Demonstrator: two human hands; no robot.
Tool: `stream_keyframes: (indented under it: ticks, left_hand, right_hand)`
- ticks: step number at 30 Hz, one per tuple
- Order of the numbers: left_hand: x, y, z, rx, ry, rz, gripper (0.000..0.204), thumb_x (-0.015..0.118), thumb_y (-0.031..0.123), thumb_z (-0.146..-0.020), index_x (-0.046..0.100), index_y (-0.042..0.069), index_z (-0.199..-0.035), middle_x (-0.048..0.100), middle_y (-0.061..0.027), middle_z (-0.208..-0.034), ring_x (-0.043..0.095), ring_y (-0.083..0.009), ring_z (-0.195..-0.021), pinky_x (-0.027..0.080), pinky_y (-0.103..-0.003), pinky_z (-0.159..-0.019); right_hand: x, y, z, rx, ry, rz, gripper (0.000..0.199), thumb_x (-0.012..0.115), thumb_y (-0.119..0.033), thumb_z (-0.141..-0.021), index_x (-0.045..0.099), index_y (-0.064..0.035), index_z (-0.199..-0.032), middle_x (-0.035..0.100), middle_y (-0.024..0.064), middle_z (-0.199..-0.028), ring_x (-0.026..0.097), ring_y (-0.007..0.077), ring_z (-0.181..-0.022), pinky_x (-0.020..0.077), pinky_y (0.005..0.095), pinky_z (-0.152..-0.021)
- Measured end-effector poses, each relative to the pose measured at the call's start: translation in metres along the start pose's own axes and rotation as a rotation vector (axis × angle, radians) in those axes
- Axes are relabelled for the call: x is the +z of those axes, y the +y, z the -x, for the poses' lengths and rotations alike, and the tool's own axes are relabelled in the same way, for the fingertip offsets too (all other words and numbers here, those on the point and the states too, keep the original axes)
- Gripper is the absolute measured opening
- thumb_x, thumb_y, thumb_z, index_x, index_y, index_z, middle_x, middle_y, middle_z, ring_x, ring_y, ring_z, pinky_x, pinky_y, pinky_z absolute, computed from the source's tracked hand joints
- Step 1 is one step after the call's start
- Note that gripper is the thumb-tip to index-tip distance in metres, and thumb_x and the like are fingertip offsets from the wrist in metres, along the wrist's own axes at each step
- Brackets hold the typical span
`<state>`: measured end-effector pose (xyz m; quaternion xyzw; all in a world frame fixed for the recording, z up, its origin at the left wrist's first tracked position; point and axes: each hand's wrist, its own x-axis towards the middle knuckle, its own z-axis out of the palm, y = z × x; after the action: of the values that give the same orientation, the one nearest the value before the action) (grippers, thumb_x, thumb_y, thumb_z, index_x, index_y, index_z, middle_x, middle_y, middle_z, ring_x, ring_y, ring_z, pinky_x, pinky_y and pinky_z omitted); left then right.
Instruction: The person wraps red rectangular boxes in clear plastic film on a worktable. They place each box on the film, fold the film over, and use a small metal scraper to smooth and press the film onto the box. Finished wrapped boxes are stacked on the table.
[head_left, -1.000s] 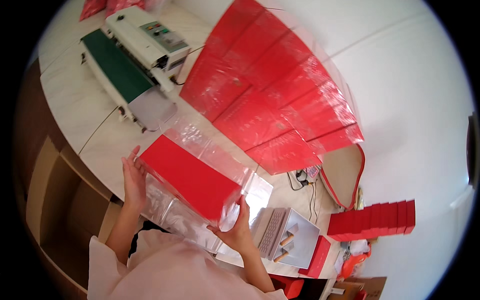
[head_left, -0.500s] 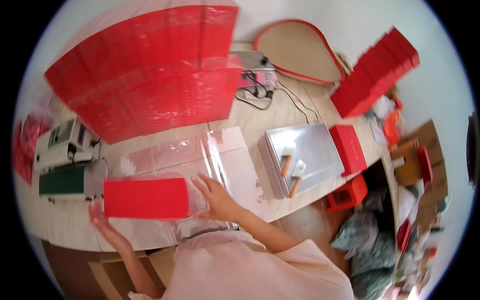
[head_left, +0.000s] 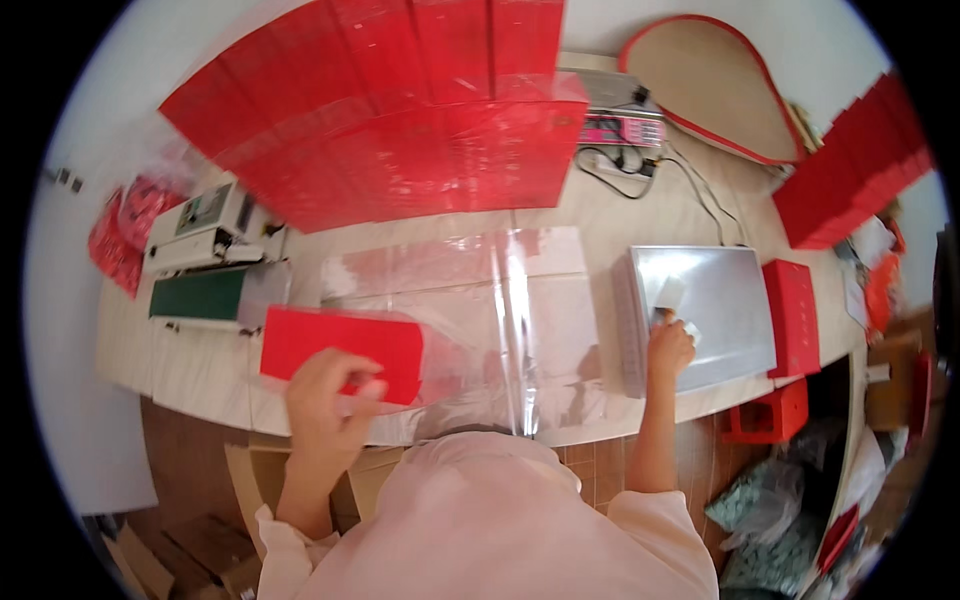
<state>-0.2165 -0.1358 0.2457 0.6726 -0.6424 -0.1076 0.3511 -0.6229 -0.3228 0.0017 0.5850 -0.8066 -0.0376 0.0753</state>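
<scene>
A red box (head_left: pixel 345 345) lies at the left of the table with loose clear film (head_left: pixel 450 350) around it and past its right end. My left hand (head_left: pixel 328 398) is over the box's near edge. Its fingers are curled and a little blurred, and what they hold, if anything, cannot be made out. On the right, my right hand (head_left: pixel 668 350) is closed around the handle of a scraper above a silver metal plate (head_left: pixel 735 310). The scraper's pale blade (head_left: pixel 670 292) points away from me. A second pale blade shows beside my fingers; its handle is hidden.
A wall of film-wrapped red boxes (head_left: pixel 400 160) stands at the back. A machine with a green belt (head_left: pixel 200 296) is on the left. One red box (head_left: pixel 792 318) stands right of the metal plate, with more stacked boxes (head_left: pixel 850 165) behind. A red stool (head_left: pixel 768 412) is below the table.
My right hand has left the box's right end and moved right to grasp a scraper. My left hand has come over the box's near edge, fingers curling. The view has shifted left.
</scene>
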Motion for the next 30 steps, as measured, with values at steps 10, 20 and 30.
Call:
stream_keyframes:
  ticks: [10, 20, 30]
  left_hand:
    - [0.034, 0.027, -0.002, -0.041, -0.077, -0.368, 0.021, 0.070, 0.012, -0.082, 0.053, 0.004, -0.073, 0.056, -0.0057, -0.066, 0.059, -0.0191, -0.059, 0.044, -0.032, -0.053]
    - [0.029, 0.011, 0.001, -0.238, -0.039, -0.297, 0.018, 0.064, 0.011, -0.085, 0.051, 0.005, -0.074, 0.053, -0.0079, -0.065, 0.056, -0.0234, -0.056, 0.042, -0.035, -0.051]
    - [0.027, -0.006, 0.008, -0.291, -0.021, -0.195, 0.018, 0.064, 0.011, -0.088, 0.053, 0.001, -0.076, 0.052, -0.0090, -0.064, 0.052, -0.0194, -0.055, 0.041, -0.032, -0.053]
  right_hand:
    - [-0.034, -0.023, 0.029, -0.175, 0.041, -0.950, 0.025, 0.058, -0.025, -0.096, 0.057, -0.0008, -0.103, 0.065, 0.0194, -0.085, 0.064, 0.0361, -0.075, 0.0499, 0.0425, -0.063]
    - [-0.162, -0.044, 0.081, -0.993, -0.315, -1.284, 0.018, 0.066, -0.010, -0.090, 0.063, -0.0002, -0.104, 0.061, 0.0114, -0.078, 0.058, 0.0255, -0.067, 0.0468, 0.0337, -0.061]
    - [-0.186, -0.061, 0.080, -1.297, -0.244, -1.177, 0.017, 0.068, -0.012, -0.087, 0.065, -0.0040, -0.102, 0.058, 0.0085, -0.072, 0.056, 0.0272, -0.062, 0.0444, 0.0369, -0.055]
